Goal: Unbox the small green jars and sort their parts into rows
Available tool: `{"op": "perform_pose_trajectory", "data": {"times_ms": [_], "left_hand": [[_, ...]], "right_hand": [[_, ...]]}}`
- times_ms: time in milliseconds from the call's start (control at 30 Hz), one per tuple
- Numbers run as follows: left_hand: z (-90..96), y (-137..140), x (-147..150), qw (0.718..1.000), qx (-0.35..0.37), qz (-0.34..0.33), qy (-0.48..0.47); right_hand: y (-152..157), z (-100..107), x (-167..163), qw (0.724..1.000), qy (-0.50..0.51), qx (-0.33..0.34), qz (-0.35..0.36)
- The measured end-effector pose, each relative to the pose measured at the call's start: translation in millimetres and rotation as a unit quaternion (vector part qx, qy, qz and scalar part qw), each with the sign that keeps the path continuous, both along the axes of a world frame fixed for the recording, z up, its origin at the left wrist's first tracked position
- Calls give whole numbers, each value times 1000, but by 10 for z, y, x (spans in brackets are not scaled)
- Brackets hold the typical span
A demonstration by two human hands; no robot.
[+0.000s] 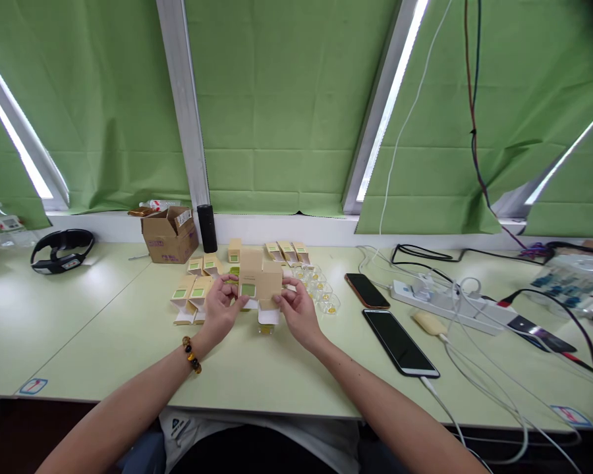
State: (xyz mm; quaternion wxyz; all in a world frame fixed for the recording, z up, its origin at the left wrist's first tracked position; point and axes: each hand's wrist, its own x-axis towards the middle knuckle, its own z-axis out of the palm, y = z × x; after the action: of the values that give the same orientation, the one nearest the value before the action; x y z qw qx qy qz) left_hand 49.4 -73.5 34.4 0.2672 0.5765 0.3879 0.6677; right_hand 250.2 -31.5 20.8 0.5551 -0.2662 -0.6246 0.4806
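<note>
Between my two hands, raised over the table, is a small tan cardboard box (267, 284) with its flaps unfolded and a green square on one panel. My left hand (221, 308) pinches its left side and my right hand (299, 311) grips its right side. Below the box, a clear container with something yellow (265, 328) shows only in part. Several similar tan boxes (192, 293) stand left of my left hand, and more tan boxes (287, 253) are behind. Clear plastic containers with yellow contents (329, 303) sit in rows beyond my right hand.
On the right lie two phones (400, 342), a white power strip (445, 305), a cream-coloured rounded device (429, 323) and many cables. At the back left are an open brown carton (169, 236), a black cylinder (207, 228) and a black headset (62, 251).
</note>
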Motion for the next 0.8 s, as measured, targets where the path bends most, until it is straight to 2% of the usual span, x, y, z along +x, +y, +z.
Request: {"op": "perform_pose_trajectory", "data": {"times_ms": [67,133,267,333,500,600,700,800], "left_hand": [[29,4,0,1000,-16,-4,-22],[49,14,-4,999,-33,7,-36],[41,47,-18,996,-65,36,-47],[19,64,-21,996,-70,34,-41],[-68,94,-7,999,-24,45,8],[-114,126,-12,997,-6,51,59],[-97,197,-53,993,-47,65,83],[31,323,-128,983,-88,111,116]], "right_hand": [[-2,-11,-8,999,27,-21,14],[-11,-15,-6,1000,18,-6,15],[-31,-13,2,996,-68,57,15],[-27,-16,2,993,-97,63,10],[49,-33,10,997,-71,21,-6],[89,-29,25,998,-52,23,-7],[78,3,41,997,-60,37,-23],[34,52,60,994,-71,56,-67]]}}
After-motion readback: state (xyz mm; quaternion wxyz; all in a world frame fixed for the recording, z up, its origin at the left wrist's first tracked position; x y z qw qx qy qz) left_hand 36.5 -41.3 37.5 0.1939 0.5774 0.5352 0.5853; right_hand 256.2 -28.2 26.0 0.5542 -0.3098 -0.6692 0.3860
